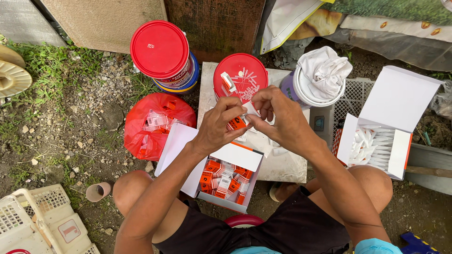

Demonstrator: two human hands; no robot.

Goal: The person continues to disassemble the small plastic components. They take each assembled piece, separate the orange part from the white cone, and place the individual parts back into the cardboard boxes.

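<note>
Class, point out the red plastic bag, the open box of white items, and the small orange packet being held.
red plastic bag (141,136), head view, left side.
box of white items (400,99), head view, lid.
orange packet (237,123), head view, visible face.

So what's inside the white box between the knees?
The open white box holds a jumble of small orange-and-white packets. Only the top ones show; whatever lies under them, and the box's bottom, is covered. The left forearm hides one corner.
</note>
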